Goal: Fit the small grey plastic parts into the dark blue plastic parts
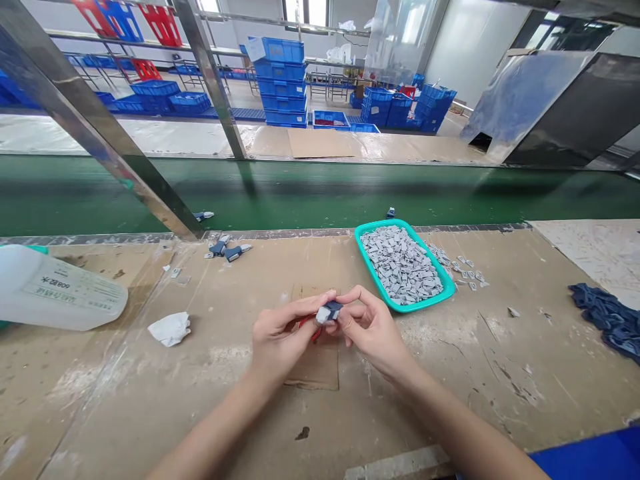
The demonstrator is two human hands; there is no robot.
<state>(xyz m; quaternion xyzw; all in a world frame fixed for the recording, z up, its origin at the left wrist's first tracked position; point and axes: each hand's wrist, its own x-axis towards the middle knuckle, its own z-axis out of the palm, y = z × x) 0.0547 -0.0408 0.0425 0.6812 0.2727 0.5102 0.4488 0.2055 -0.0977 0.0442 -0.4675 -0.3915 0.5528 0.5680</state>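
Note:
My left hand (280, 337) and my right hand (370, 327) meet above the worn workbench (200, 400), fingers pinched together on a small dark blue and grey part (329, 312). A bit of red shows under my left fingers, too hidden to name. A teal tray (367, 257) heaped with several small grey pieces lies just beyond my right hand.
Loose grey pieces (465, 270) lie right of the tray. Blue-grey parts (227, 251) sit by the green conveyor belt (320, 193). A white plastic jug (55, 290) lies at left, crumpled white paper (170, 329) near it, dark blue cloth (607, 317) at right.

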